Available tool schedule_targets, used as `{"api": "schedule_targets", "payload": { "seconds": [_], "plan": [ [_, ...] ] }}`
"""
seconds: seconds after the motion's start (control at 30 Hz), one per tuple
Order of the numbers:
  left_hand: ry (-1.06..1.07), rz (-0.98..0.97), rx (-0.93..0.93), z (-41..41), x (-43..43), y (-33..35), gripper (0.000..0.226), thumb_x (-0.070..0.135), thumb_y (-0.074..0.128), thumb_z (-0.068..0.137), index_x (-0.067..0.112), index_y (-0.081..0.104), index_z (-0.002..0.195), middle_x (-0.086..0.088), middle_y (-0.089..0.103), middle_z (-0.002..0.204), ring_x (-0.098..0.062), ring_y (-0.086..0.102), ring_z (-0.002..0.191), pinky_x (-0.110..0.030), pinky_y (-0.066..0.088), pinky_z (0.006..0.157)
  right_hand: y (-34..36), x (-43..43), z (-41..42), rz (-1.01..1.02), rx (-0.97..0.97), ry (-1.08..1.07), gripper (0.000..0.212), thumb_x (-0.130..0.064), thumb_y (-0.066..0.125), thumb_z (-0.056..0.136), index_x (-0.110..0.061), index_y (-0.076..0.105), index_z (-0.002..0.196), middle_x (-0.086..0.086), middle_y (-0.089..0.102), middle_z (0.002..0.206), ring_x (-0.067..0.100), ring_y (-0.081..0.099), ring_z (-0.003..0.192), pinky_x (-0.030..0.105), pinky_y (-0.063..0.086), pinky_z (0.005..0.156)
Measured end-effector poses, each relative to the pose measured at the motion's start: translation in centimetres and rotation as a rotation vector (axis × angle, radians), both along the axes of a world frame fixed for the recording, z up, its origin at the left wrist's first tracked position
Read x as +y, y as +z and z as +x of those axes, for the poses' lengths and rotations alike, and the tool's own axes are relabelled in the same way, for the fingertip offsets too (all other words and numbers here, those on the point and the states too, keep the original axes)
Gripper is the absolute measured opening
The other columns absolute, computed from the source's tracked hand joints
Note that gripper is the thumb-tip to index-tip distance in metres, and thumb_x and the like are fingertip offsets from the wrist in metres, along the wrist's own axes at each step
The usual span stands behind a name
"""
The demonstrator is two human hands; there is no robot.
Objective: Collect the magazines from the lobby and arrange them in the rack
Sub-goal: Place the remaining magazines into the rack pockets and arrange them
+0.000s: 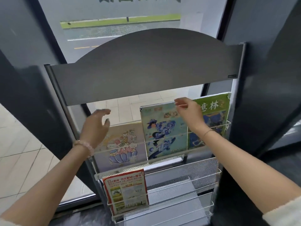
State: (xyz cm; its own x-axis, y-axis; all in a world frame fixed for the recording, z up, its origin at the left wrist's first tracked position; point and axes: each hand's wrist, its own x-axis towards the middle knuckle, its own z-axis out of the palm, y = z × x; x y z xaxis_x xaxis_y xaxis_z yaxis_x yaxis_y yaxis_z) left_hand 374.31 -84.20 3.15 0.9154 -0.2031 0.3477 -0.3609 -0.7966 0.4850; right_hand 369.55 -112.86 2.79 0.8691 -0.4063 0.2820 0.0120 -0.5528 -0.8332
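A white wire-and-mesh rack with a dark arched header stands before me. Its top tier holds three magazines: a pale cartoon-cover one at left, a blue-figure one in the middle, a green one at right. One tier down, at the left, stands a red-bordered magazine. My right hand hovers at the top edge of the blue magazine, fingers loosely pinched, whether touching it is unclear. Just above the cartoon magazine's upper left corner, my left hand is open and holds nothing.
Glass panes in dark frames stand right behind the rack, with pavement and grass outside. A dark panel rises at the right. Pale floor tiles lie at the left. The rack's lower tiers to the right of the red-bordered magazine hold nothing.
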Motion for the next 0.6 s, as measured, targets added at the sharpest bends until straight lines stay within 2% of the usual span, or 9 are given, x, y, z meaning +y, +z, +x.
{"api": "schedule_targets", "payload": {
  "seconds": [0.07, 0.1, 0.2, 0.27, 0.33, 0.47, 0.53, 0.6],
  "plan": [
    [-0.072, -0.102, 0.095, 0.7, -3.2, 0.4, 0.036, 0.007, 0.051, 0.089, 0.008, 0.054, 0.125, -0.01, 0.055, 0.13, -0.023, 0.053, 0.117, -0.032, 0.038, 0.103, 0.4, -2.5, 0.4, -0.003, 0.004, -0.093, 0.03, -0.012, 0.056, 0.087, -0.013, 0.058, 0.117, 0.007, 0.062, 0.118, 0.019, 0.057, 0.101, 0.036, 0.047, 0.095],
    [-0.102, -0.135, 0.15, 1.1, -4.6, 0.4, 0.038, 0.009, 0.052, 0.089, 0.007, 0.052, 0.127, -0.011, 0.055, 0.131, -0.023, 0.052, 0.118, -0.032, 0.038, 0.103, 0.5, -3.5, 0.7, -0.072, 0.044, -0.091, 0.036, -0.014, 0.057, 0.087, -0.015, 0.055, 0.122, 0.007, 0.057, 0.125, 0.022, 0.054, 0.109, 0.037, 0.043, 0.1],
    [-0.14, -0.124, 0.264, 2.3, -8.1, 0.0, 0.049, 0.013, 0.054, 0.089, 0.007, 0.04, 0.135, -0.012, 0.048, 0.139, -0.023, 0.047, 0.125, -0.032, 0.036, 0.105, 0.3, -5.6, 1.9, -0.545, 0.227, 0.002, 0.048, -0.023, 0.057, 0.087, -0.018, 0.045, 0.134, 0.005, 0.043, 0.14, 0.027, 0.039, 0.125, 0.036, 0.031, 0.107],
    [-0.147, -0.074, 0.305, 2.9, -9.7, -0.3, 0.055, 0.014, 0.055, 0.089, 0.005, 0.034, 0.139, -0.013, 0.046, 0.141, -0.025, 0.047, 0.127, -0.031, 0.036, 0.104, 0.1, -6.1, 2.4, -0.72, 0.27, 0.037, 0.045, -0.027, 0.055, 0.089, -0.02, 0.047, 0.132, 0.003, 0.047, 0.138, 0.028, 0.038, 0.124, 0.039, 0.035, 0.103],
    [-0.147, -0.057, 0.322, 3.2, -10.7, -0.7, 0.052, 0.013, 0.057, 0.088, 0.003, 0.039, 0.135, -0.017, 0.052, 0.135, -0.027, 0.052, 0.121, -0.032, 0.04, 0.1, -0.1, -6.2, 2.6, -0.691, 0.251, 0.031, 0.037, -0.027, 0.054, 0.09, -0.02, 0.054, 0.126, 0.003, 0.056, 0.13, 0.028, 0.042, 0.12, 0.042, 0.04, 0.096],
    [-0.101, -0.109, 0.261, 2.9, -11.2, -1.5, 0.025, 0.011, 0.058, 0.087, -0.002, 0.056, 0.109, -0.021, 0.067, 0.109, -0.03, 0.064, 0.095, -0.031, 0.05, 0.08, -0.8, -6.4, 2.8, -0.619, 0.187, -0.003, 0.026, -0.026, 0.049, 0.092, -0.018, 0.059, 0.114, 0.003, 0.061, 0.121, 0.026, 0.046, 0.112, 0.037, 0.041, 0.086],
    [-0.077, -0.122, 0.224, 2.7, -11.3, -1.4, 0.019, 0.011, 0.058, 0.087, -0.002, 0.059, 0.101, -0.02, 0.068, 0.105, -0.03, 0.064, 0.093, -0.029, 0.048, 0.077, -1.0, -6.5, 3.1, -0.576, 0.173, -0.006, 0.022, -0.025, 0.05, 0.091, -0.017, 0.061, 0.108, 0.004, 0.061, 0.118, 0.025, 0.047, 0.109, 0.036, 0.04, 0.085],
    [-0.081, -0.168, 0.225, 2.7, -11.1, -1.2, 0.013, 0.013, 0.058, 0.087, 0.003, 0.061, 0.095, -0.02, 0.069, 0.103, -0.03, 0.064, 0.092, -0.033, 0.051, 0.081, -0.8, -6.6, 3.3, -0.478, 0.143, -0.014, 0.015, -0.023, 0.054, 0.089, -0.015, 0.064, 0.098, 0.004, 0.061, 0.113, 0.023, 0.05, 0.102, 0.033, 0.042, 0.079]
  ]
}}
